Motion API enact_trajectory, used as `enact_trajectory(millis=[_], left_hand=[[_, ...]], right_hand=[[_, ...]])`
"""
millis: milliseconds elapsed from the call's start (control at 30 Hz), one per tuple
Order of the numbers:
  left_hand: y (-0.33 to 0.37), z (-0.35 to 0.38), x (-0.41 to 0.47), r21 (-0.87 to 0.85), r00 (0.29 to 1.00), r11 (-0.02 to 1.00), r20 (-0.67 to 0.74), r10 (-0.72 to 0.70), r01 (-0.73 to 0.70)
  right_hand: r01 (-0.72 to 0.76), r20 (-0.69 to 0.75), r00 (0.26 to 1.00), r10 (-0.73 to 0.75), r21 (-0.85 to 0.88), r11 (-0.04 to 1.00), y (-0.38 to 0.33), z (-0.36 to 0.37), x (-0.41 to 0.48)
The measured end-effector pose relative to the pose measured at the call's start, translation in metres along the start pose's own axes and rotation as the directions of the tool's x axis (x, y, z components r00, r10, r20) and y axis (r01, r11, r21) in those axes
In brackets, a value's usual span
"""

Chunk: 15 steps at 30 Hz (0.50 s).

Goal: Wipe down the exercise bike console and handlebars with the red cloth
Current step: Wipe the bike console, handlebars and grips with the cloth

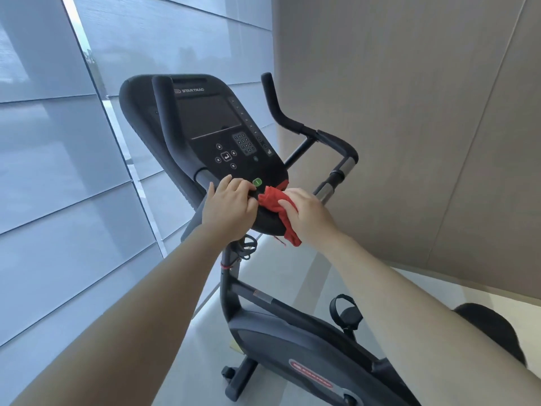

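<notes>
Exercise bike (281, 326): console (210, 118) tilts toward the viewer, with handlebars (295, 124) on both sides. Left hand (231, 209) grips the console's lower edge, fingers curled. Right hand (307, 213) clutches the bunched red cloth (273, 200) against the lower right corner, just beside the green button (257, 182). The cloth's tail hangs downward.

I've got left grip (231, 206) on console (210, 118) near edge, right grip (304, 215) beside it on cloth (272, 200), which drapes over that edge. Handlebars (281, 112) flank console. Window (44, 142) left of bike (292, 341), wall (409, 112) right.
</notes>
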<state>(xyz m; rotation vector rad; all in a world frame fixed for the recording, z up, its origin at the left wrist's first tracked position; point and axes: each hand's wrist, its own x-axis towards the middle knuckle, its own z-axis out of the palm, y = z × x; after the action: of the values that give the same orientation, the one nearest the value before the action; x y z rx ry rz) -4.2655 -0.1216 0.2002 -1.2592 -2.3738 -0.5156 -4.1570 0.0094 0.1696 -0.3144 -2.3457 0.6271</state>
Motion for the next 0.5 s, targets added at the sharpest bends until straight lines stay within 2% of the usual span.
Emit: enact_trajectory(millis=[100, 200, 267, 400, 500], left_hand=[[0.031, 0.004, 0.002, 0.038, 0.996, 0.999, 0.081, -0.033, 0.030], [0.050, 0.020, -0.003, 0.153, 0.999, 0.988, 0.033, -0.027, 0.022], [0.053, 0.026, -0.001, 0.207, 0.997, 0.976, 0.008, -0.075, 0.072], [0.073, 0.038, 0.006, 0.196, 0.981, 0.961, -0.011, -0.195, 0.193], [0.094, 0.048, 0.016, 0.210, 0.966, 0.944, -0.012, -0.257, 0.254]], right_hand=[[0.053, 0.059, 0.997, -0.055, 0.024, 0.998, 0.012, -0.011, 0.003], [0.085, 0.081, 0.993, -0.088, 0.039, 0.996, 0.033, -0.020, 0.012], [0.100, 0.093, 0.990, -0.102, 0.026, 0.995, 0.053, -0.023, 0.020], [0.105, 0.164, 0.981, -0.099, -0.029, 0.994, 0.106, -0.041, 0.039], [0.170, 0.228, 0.961, -0.158, -0.033, 0.985, 0.111, -0.047, 0.047]])
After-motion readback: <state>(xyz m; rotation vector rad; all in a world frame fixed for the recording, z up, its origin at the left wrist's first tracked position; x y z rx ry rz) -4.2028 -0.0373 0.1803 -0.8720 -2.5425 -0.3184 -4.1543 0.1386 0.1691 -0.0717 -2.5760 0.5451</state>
